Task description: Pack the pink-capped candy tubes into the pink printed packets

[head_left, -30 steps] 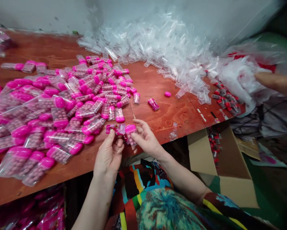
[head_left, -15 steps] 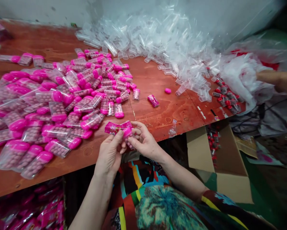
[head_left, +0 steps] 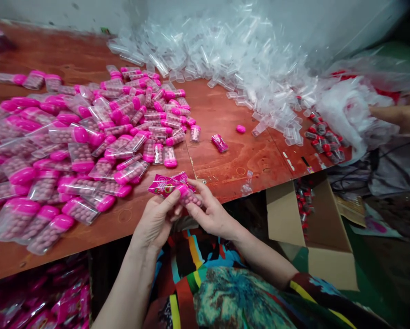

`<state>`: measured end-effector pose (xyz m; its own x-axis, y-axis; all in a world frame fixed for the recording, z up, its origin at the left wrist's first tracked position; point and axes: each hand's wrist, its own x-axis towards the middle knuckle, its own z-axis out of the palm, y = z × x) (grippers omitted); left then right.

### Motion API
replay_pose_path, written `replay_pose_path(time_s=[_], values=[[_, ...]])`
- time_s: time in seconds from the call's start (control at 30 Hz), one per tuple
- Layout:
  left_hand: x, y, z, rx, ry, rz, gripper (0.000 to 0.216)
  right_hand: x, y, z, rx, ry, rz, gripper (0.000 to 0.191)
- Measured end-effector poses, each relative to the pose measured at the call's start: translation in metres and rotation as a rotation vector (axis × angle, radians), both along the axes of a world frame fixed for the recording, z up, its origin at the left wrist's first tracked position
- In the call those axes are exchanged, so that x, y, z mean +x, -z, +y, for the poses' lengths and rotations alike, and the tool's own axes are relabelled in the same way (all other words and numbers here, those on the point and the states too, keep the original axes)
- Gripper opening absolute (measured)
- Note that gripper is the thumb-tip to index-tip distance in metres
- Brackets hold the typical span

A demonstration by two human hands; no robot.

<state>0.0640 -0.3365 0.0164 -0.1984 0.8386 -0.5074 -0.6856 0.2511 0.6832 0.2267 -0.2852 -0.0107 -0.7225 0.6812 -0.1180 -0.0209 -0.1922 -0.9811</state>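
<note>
Red-brown wooden worktop (head_left: 256, 167) carries a big heap of pink-capped clear plastic bottles (head_left: 81, 157), pink beads inside. Open brown cardboard carton (head_left: 330, 224) below holds small red-and-clear containers (head_left: 304, 205). Right hand (head_left: 211, 212) grips one bead-filled bottle (head_left: 192, 198); left hand (head_left: 158, 219) pinches a glossy magenta printed wrapper (head_left: 163, 183) alongside. Change: bottle's swung flatter, cap leftward. Wrapper doesn't look round it, so likely mid-step.
</note>
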Motion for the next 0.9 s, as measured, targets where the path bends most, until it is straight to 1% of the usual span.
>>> replay_pose_path(time_s=[0.1, 0.13, 0.17, 0.2, 0.23, 0.3, 0.33, 0.37, 0.4, 0.5, 0.53, 0.57, 0.67, 0.7, 0.8, 0.83, 0.9], values=[[0.0, -0.005, 0.001, 0.003, -0.028, -0.012, 0.049, -0.002, -0.002, 0.004, -0.331, -0.18, 0.122, 0.078], [0.0, -0.006, 0.001, 0.002, -0.042, -0.009, 0.049, -0.004, -0.002, 0.006, -0.406, -0.228, 0.15, 0.08], [-0.001, -0.007, 0.001, -0.001, -0.052, -0.003, 0.049, -0.005, -0.003, 0.006, -0.422, -0.233, 0.163, 0.081], [-0.001, -0.008, 0.001, -0.006, -0.059, 0.008, 0.049, -0.007, -0.003, 0.005, -0.376, -0.197, 0.154, 0.082], [0.0, -0.008, 0.001, -0.013, -0.062, 0.019, 0.049, -0.008, -0.003, 0.004, -0.282, -0.133, 0.119, 0.081], [0.002, -0.005, 0.0, -0.025, -0.055, 0.035, 0.05, -0.01, -0.002, 0.0, -0.039, 0.021, 0.008, 0.078], [0.004, -0.003, 0.0, -0.028, -0.051, 0.041, 0.051, -0.011, -0.002, -0.001, 0.048, 0.08, -0.036, 0.075], [0.006, -0.001, -0.001, -0.029, -0.047, 0.043, 0.051, -0.012, -0.002, -0.002, 0.078, 0.103, -0.054, 0.073], [0.008, 0.001, -0.002, -0.028, -0.042, 0.045, 0.052, -0.012, -0.002, -0.003, 0.045, 0.087, -0.048, 0.072], [0.014, 0.005, -0.006, -0.019, -0.02, 0.092, 0.051, -0.012, -0.001, -0.003, -0.213, -0.054, 0.036, 0.074], [0.015, 0.006, -0.008, -0.016, -0.01, 0.112, 0.051, -0.012, -0.001, -0.004, -0.243, -0.07, 0.049, 0.075], [0.015, 0.006, -0.009, -0.013, -0.001, 0.121, 0.051, -0.012, -0.001, -0.004, -0.215, -0.053, 0.046, 0.075], [0.013, 0.005, -0.013, -0.018, 0.035, 0.073, 0.052, -0.012, 0.001, -0.005, -0.015, 0.067, 0.013, 0.067], [0.012, 0.005, -0.014, -0.021, 0.043, 0.053, 0.053, -0.012, 0.002, -0.005, 0.006, 0.072, 0.013, 0.065], [0.011, 0.004, -0.014, -0.004, 0.046, 0.042, 0.052, -0.011, 0.005, -0.006, -0.034, -0.002, 0.039, 0.067], [0.011, 0.004, -0.013, 0.008, 0.035, 0.048, 0.052, -0.01, 0.005, -0.006, -0.007, -0.014, 0.022, 0.067], [0.015, 0.004, -0.012, 0.018, -0.001, 0.063, 0.053, -0.008, 0.005, -0.008, 0.129, 0.024, -0.073, 0.066]])
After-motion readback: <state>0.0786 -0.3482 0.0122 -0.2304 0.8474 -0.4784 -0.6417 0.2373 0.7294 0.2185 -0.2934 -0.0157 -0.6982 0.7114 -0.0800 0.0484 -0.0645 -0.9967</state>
